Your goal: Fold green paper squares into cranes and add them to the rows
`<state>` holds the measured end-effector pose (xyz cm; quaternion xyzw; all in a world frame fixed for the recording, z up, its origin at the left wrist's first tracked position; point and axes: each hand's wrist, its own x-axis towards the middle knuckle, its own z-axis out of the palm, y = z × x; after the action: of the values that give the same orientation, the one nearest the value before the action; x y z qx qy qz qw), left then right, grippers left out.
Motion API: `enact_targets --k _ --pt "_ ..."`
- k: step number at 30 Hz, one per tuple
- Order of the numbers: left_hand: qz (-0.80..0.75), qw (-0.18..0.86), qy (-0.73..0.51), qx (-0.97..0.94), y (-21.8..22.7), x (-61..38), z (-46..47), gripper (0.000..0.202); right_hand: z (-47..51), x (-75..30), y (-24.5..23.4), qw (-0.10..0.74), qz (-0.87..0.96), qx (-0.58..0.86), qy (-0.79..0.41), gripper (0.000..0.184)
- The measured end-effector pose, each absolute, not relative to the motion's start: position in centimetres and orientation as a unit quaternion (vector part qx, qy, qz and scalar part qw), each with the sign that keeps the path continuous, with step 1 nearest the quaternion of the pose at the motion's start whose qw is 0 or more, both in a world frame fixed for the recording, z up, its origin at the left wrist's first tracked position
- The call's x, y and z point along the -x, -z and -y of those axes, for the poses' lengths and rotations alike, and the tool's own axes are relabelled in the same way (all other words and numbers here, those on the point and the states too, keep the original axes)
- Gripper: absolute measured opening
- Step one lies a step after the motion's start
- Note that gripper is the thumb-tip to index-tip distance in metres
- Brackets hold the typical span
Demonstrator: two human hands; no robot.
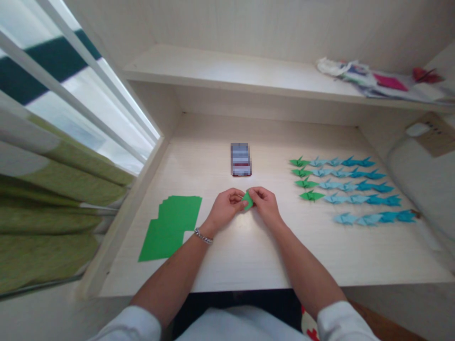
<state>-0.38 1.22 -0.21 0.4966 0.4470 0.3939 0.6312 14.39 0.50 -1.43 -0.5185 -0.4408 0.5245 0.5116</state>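
A small folded piece of green paper (248, 201) is pinched between both hands above the middle of the desk. My left hand (227, 207) grips its left side, with a chain bracelet (203, 236) round the wrist. On its right edge, my right hand (265, 202) closes thumb and fingers. The folds are partly hidden by the fingertips. Left of my left hand lie several overlapping green paper sheets (174, 225). Off to the right, rows of folded paper cranes stand on the desk, with green cranes (311, 195) at the left ends and blue cranes (386, 199) beyond.
A phone with a blurred screen (241, 159) lies just beyond my hands. A raised shelf (220, 71) runs along the back, bearing papers and a plastic bag (334, 67) at the right. A curtain (53, 227) and window bars flank the left; a cable (393, 144) hangs at the right wall.
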Motion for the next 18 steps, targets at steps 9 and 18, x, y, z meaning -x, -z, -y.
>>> enact_targets --k 9,18 --pt "-0.452 0.600 -0.456 -0.477 0.69 0.65 -1.65 0.041 -0.60 -14.64 1.71 0.506 0.440 0.517 -0.532 0.032" --pt "-0.452 0.581 -0.475 -0.482 0.71 0.64 -1.66 0.039 -0.18 -14.41 1.32 0.518 0.462 0.526 -0.491 0.038"
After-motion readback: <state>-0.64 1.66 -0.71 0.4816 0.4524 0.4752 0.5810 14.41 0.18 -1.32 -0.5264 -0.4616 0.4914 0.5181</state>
